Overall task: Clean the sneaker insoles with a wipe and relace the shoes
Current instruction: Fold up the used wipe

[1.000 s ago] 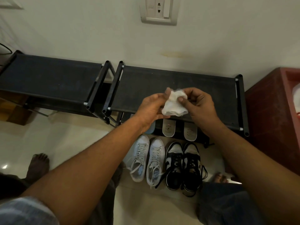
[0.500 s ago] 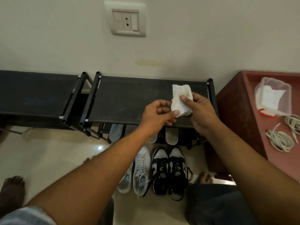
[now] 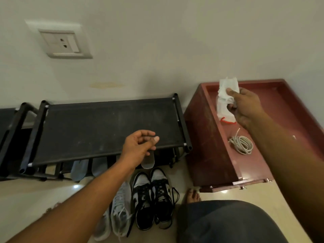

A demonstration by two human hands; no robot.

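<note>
Hovering over the front edge of a black shoe rack (image 3: pixel 98 127), a person's left hand (image 3: pixel 140 146) hangs with fingers loosely curled, gripping nothing. Left of and below that hand, two blue insoles (image 3: pixel 79 170) stand under the rack, and a pale insole (image 3: pixel 148 161) stands just beneath its fingers. Nearer the person than the hand, a pair of light sneakers (image 3: pixel 121 209) and a pair of black-and-white sneakers (image 3: pixel 152 195) sit side by side on the floor, black laces trailing loose. Further right, the right hand (image 3: pixel 245 106) pinches a crumpled white wipe (image 3: pixel 227 90) between thumb and fingers above a red wooden tray (image 3: pixel 208 146). Directly under that hand the tray holds a clear plastic tub (image 3: pixel 221 109), its contents too blurred to tell, and, nearer the person, a coil of white laces (image 3: pixel 242 142).
</note>
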